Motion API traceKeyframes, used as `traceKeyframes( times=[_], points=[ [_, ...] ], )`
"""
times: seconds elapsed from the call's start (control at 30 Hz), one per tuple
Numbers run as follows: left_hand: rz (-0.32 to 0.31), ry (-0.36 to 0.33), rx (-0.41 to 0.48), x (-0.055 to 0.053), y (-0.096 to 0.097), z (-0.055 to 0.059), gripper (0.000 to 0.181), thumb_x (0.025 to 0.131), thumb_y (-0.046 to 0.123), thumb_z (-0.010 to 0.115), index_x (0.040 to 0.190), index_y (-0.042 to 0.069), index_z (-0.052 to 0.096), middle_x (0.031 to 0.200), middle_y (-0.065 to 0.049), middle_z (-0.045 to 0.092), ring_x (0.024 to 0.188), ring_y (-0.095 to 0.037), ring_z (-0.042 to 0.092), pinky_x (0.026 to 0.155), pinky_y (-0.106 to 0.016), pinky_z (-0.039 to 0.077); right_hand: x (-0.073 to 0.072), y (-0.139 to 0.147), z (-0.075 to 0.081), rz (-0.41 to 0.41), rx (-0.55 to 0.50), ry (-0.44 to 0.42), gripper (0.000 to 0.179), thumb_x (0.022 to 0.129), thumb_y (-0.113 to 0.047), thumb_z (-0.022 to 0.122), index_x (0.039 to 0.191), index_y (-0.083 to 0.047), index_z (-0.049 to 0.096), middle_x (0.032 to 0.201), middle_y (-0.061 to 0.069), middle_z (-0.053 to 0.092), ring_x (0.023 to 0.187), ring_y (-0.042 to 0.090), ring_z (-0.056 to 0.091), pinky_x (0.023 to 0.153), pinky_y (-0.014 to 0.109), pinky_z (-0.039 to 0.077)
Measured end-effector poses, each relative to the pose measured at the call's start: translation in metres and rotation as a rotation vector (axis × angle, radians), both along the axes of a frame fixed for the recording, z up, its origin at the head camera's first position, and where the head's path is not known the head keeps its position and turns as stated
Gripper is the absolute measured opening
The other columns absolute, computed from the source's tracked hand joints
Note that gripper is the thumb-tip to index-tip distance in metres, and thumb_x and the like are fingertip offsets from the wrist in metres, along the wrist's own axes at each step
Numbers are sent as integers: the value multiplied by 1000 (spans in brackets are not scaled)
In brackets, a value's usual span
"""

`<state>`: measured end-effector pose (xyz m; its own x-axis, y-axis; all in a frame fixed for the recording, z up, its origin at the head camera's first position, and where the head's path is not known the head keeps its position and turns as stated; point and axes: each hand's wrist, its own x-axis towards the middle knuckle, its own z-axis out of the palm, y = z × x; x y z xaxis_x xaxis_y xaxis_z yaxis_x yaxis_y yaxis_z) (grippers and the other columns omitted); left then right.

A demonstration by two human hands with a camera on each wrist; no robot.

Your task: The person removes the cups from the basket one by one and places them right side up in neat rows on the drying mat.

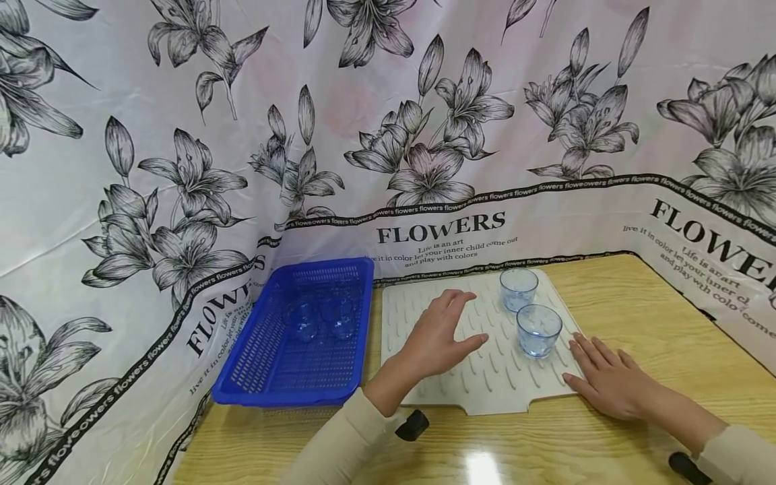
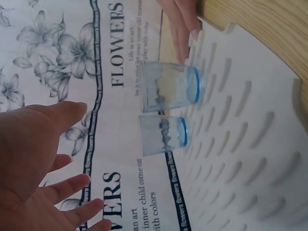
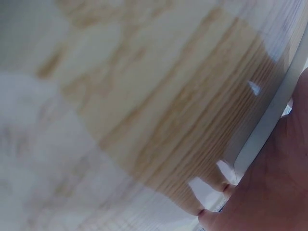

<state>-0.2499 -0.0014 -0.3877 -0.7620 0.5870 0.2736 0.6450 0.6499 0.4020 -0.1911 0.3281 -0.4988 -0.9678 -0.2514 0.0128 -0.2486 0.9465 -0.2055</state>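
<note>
Two clear bluish glasses stand upright on a white ridged draining mat: a nearer glass (image 1: 539, 331) and a farther glass (image 1: 519, 289), close together toward the mat's right side. My left hand (image 1: 438, 337) hovers over the left half of the draining mat (image 1: 424, 389), thumb and fingers spread apart with nothing between them. In the left wrist view both glasses lie beyond that hand's fingertips. My right hand (image 1: 611, 378) lies flat on the table, its fingers and thumb at the mat's right edge. The right wrist view shows that hand (image 3: 274, 192) beside the mat's rim.
A blue plastic basket (image 1: 366, 323) with slotted sides stands left of the mat, holding several clear glasses (image 1: 321, 316). The wooden table (image 1: 642, 303) extends to the right. A white flower-print cloth (image 1: 339, 162) hangs along the back and left.
</note>
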Motion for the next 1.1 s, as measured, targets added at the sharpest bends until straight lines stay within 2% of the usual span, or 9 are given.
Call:
traceKeyframes(
  times=[0.13, 0.33, 0.57, 0.77, 1.1],
  points=[
    [23, 0, -17, 2, -15, 3, 61, 102, 49, 60, 152, 19, 45, 152, -4, 46, 137, -24, 49, 109, -45, 46, 1, 0, -1, 0, -4, 2, 74, 107, -46, 48, 151, 13, 37, 157, 35, 31, 142, 58, 27, 106, 80, 22],
    [48, -10, 47, 0, -41, 9, 58, 105, 51, 52, 151, 16, 47, 152, -7, 46, 140, -28, 47, 111, -50, 43, 1, -1, -1, -1, -5, 9, 73, 107, -45, 49, 150, 13, 37, 156, 35, 32, 142, 58, 28, 106, 80, 22],
    [112, -8, 85, -4, -78, 13, 56, 106, 44, 54, 151, 12, 46, 152, -11, 45, 142, -33, 44, 112, -55, 41, 0, -1, -1, 0, -3, 12, 74, 107, -46, 48, 151, 13, 37, 157, 35, 32, 142, 58, 28, 106, 80, 23],
    [199, -9, 110, -7, -109, 13, 58, 105, 43, 56, 152, 10, 46, 153, -15, 44, 142, -37, 43, 110, -58, 42, 0, -1, 0, 2, 1, 7, 74, 107, -46, 48, 151, 12, 37, 157, 35, 31, 142, 58, 28, 106, 80, 23],
    [296, -38, 168, -13, -152, 13, 57, 106, 41, 57, 151, 9, 46, 153, -17, 42, 141, -41, 42, 108, -62, 42, 1, -1, 1, -1, -3, 5, 74, 107, -45, 48, 150, 13, 37, 156, 36, 31, 142, 58, 27, 106, 80, 22]
  ],
)
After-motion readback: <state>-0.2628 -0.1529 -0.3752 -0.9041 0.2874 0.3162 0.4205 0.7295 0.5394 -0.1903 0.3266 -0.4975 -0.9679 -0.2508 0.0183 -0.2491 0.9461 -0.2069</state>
